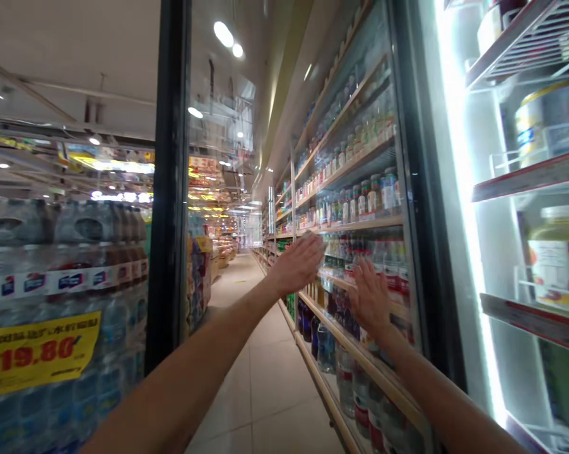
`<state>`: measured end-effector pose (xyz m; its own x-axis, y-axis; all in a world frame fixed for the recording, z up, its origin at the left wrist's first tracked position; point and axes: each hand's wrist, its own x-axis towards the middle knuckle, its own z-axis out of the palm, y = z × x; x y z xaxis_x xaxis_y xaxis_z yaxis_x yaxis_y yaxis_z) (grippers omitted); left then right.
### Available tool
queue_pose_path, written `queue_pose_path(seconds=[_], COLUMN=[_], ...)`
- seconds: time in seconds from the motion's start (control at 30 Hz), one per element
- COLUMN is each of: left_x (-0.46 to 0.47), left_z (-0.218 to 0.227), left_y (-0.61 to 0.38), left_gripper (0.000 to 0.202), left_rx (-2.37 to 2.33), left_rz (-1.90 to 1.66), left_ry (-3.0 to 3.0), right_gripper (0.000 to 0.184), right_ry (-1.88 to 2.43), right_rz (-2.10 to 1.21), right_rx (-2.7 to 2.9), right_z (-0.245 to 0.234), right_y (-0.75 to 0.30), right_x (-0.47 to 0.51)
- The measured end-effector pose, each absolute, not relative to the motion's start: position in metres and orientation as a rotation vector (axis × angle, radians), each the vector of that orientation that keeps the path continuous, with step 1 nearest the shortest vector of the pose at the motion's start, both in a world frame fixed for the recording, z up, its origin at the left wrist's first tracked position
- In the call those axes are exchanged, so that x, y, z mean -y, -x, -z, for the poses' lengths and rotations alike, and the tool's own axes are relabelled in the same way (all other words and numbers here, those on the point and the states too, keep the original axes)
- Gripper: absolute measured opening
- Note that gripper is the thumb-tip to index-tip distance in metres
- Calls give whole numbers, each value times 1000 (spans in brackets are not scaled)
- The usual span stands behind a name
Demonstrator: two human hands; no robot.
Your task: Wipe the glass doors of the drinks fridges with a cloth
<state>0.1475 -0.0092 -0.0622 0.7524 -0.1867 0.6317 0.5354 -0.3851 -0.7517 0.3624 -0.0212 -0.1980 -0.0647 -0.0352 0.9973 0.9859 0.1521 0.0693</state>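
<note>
Before me a glass cooler door (228,208) in a dark frame stands swung out. My left hand (298,265) is raised at the glass, its fingers stretched forward and close together. A pale patch shows by those fingertips; whether it is a thing under the hand or goods beyond the glass, I cannot make out. My right hand (370,295) is lower and to the right, palm toward the glass, fingers extended and slightly apart, with nothing seen in it. Whether either palm touches the pane is hard to tell. Shelves of bottles (372,195) appear in or through the glass.
At right, the lit cooler has wire shelves with drinks, among them a white-capped bottle (556,258). Stacked packs of bottled drinks (67,252) stand at left with a yellow price sign (41,353). A tiled aisle floor (270,391) shows through the door.
</note>
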Motion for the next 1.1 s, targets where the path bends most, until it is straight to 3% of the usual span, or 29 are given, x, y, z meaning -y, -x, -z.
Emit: queue_pose_path(seconds=[0.13, 0.33, 0.4, 0.6, 0.8, 0.97, 1.1], left_x=[12, 23, 28, 29, 35, 30, 33], left_z=[71, 230, 256, 216, 270, 250, 251], left_y=[-153, -123, -101, -21, 31, 32, 33], left_gripper=[51, 44, 41, 49, 38, 46, 39], left_rx=[516, 65, -54, 417, -7, 467, 217], left_rz=[1054, 419, 276, 621, 200, 576, 444], left_ry=[1736, 2061, 2111, 1960, 2165, 1964, 2038], right_gripper=[61, 61, 61, 61, 63, 63, 60], right_ry=[1037, 1102, 1115, 1119, 908, 807, 817], right_rz=[1144, 1105, 1126, 1081, 1066, 1070, 1061], right_rx=[1319, 1384, 1438, 1489, 1682, 1711, 1769], right_z=[204, 235, 248, 270, 269, 264, 269], right_y=[-367, -357, -355, -342, -296, -264, -255], right_x=[23, 37, 41, 47, 61, 63, 62])
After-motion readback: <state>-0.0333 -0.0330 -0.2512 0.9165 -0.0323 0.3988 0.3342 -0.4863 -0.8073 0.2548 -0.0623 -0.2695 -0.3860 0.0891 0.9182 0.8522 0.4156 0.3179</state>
